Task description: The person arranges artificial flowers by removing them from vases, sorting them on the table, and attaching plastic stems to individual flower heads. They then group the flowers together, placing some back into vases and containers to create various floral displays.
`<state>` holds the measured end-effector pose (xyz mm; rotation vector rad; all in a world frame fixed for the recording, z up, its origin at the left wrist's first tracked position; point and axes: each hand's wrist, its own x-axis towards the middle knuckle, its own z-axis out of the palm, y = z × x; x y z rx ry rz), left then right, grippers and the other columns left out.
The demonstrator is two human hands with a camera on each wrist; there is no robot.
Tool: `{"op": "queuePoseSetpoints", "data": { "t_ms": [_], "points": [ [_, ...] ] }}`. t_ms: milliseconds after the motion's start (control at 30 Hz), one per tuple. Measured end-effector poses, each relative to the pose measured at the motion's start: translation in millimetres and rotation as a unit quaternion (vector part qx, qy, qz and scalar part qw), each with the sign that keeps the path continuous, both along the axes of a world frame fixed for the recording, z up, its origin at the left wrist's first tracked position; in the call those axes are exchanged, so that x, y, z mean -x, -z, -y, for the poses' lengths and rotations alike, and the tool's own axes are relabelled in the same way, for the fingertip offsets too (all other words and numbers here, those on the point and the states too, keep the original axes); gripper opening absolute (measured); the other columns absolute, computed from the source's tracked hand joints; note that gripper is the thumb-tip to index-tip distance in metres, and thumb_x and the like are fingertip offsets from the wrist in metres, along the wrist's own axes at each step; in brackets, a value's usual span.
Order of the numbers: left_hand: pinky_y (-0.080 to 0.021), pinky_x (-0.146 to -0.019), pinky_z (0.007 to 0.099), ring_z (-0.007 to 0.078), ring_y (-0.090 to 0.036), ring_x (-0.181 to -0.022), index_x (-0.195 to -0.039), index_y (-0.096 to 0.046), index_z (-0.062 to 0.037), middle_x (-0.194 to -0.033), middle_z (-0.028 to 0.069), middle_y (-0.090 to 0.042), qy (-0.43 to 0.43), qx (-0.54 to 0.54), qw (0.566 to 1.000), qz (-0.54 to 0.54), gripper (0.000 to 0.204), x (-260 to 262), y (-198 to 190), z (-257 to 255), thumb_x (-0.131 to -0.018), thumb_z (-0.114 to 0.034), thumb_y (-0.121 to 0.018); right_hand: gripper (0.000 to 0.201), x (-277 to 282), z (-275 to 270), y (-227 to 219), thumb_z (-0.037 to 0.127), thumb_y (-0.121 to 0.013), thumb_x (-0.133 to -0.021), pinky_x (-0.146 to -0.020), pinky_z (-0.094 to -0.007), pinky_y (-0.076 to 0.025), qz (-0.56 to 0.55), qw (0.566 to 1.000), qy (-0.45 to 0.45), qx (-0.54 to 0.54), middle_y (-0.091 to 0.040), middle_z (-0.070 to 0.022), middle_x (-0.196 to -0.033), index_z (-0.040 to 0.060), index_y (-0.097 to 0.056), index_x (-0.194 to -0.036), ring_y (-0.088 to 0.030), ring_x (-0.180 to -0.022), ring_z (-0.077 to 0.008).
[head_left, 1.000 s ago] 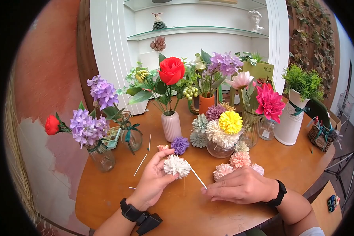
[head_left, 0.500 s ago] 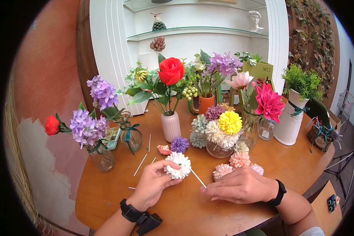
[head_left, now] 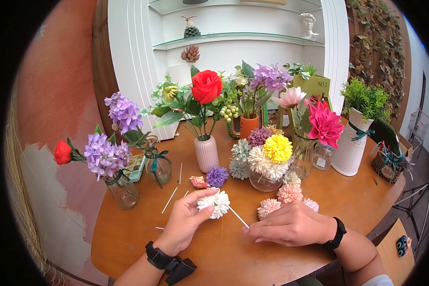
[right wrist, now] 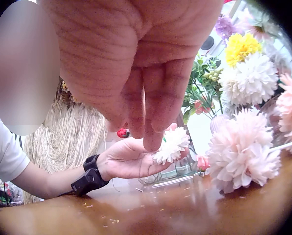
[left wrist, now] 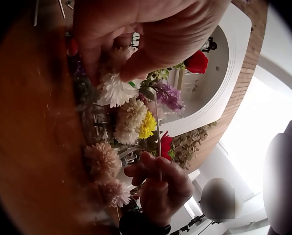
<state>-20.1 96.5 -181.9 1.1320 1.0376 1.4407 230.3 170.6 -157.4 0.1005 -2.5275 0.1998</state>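
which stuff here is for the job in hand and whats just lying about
In the job:
white flower, held by the left hand
white stick, pinched by the right hand

Apparently just about:
pink ribbed vase
white bust
wicker basket
potted-looking greenery

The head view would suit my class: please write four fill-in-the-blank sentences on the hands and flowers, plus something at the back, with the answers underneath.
1. The left hand holds a flower whose petals are ____.
2. The right hand pinches a thin stick, and the band on that wrist is ____.
3. The large rose above the ribbed pink vase is ____.
4. The green panel at the back reads "NO. ____".

Missing words: white; black; red; 2.
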Motion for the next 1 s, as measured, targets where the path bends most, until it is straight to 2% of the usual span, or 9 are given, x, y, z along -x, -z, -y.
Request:
{"op": "queuePoseSetpoints", "data": {
  "t_ms": [67, 133, 333, 567, 633, 933, 1000],
  "points": [
    [-0.048, -0.093, 0.0294, 0.0141, -0.058, -0.107, -0.127, -0.053, 0.0043, -0.12, 0.0094, -0.059, 0.008, -0.002, 1.0, -0.004, 0.036, -0.2, -1.0, 0.3, -0.091, 0.006, -0.055, 0.03, -0.5, 0.2, -0.1, 0.014, -0.073, -0.081, -0.054, -0.0299, -0.053, -0.001, 1.0, -0.004, 0.003, -0.069, -0.0042, -0.079, 0.0082, -0.068, -0.11, -0.067, -0.066, -0.018],
    [-0.048, -0.094, 0.0297, 0.0143, -0.057, -0.108, -0.127, -0.052, 0.0044, -0.121, 0.0092, -0.058, 0.016, -0.003, 1.0, -0.009, 0.037, 0.0, -1.3, 0.5, -0.091, 0.007, -0.055, 0.024, -2.1, 1.1, 0.2, 0.014, -0.065, -0.083, -0.061, -0.0315, -0.055, 0.027, 0.999, 0.001, 0.022, -0.071, -0.0043, -0.092, 0.0085, -0.067, -0.107, -0.068, -0.071, -0.0197],
    [-0.047, -0.096, 0.03, 0.0147, -0.056, -0.11, -0.126, -0.053, 0.005, -0.121, 0.0083, -0.056, 0.009, -0.024, 0.999, -0.019, 0.036, 1.3, 1.5, -1.1, -0.09, 0.008, -0.055, 0.026, -3.2, 1.0, 0.7, 0.011, -0.062, -0.083, -0.063, -0.032, -0.056, 0.041, 0.999, 0.006, 0.022, -0.071, -0.0049, -0.095, 0.0084, -0.067, -0.108, -0.068, -0.073, -0.0201],
    [-0.046, -0.096, 0.0296, 0.0144, -0.056, -0.11, -0.124, -0.055, 0.005, -0.12, 0.0075, -0.056, -0.001, -0.028, 0.999, -0.027, 0.035, 0.6, 0.2, -0.6, -0.089, 0.009, -0.055, 0.028, -2.7, 0.0, 1.5, 0.009, -0.062, -0.081, -0.063, -0.0321, -0.056, 0.041, 0.999, 0.009, 0.019, -0.071, -0.0053, -0.095, 0.0079, -0.067, -0.109, -0.068, -0.074, -0.0202],
    [-0.046, -0.096, 0.0295, 0.0144, -0.056, -0.11, -0.123, -0.055, 0.005, -0.12, 0.0075, -0.056, -0.002, -0.027, 0.999, -0.031, 0.034, 0.9, 1.2, -1.0, -0.089, 0.009, -0.056, 0.03, -1.1, -1.9, 3.7, 0.011, -0.072, -0.081, -0.056, -0.0301, -0.054, 0.013, 1.0, -0.003, 0.007, -0.07, -0.0041, -0.083, 0.0078, -0.067, -0.11, -0.068, -0.07, -0.0184],
    [-0.047, -0.095, 0.029, 0.0141, -0.056, -0.109, -0.124, -0.055, 0.0047, -0.12, 0.0078, -0.057, 0.008, -0.014, 1.0, -0.027, 0.035, 0.6, 0.2, -0.4, -0.09, 0.008, -0.056, 0.03, -0.4, -1.5, 2.5, 0.011, -0.072, -0.08, -0.055, -0.0303, -0.053, 0.012, 1.0, -0.004, 0.007, -0.07, -0.0051, -0.082, 0.0077, -0.067, -0.11, -0.068, -0.069, -0.0186],
    [-0.05, -0.092, 0.0301, 0.0164, -0.06, -0.106, -0.12, -0.055, 0.0053, -0.119, 0.0119, -0.059, -0.001, -0.02, 1.0, -0.021, 0.033, -0.2, 0.8, -0.8, -0.088, 0.008, -0.058, 0.03, -0.6, -1.5, 2.8, 0.011, -0.072, -0.08, -0.055, -0.0303, -0.053, 0.012, 1.0, -0.003, 0.008, -0.07, -0.0051, -0.082, 0.0077, -0.067, -0.11, -0.068, -0.069, -0.0186]
  ]
}}
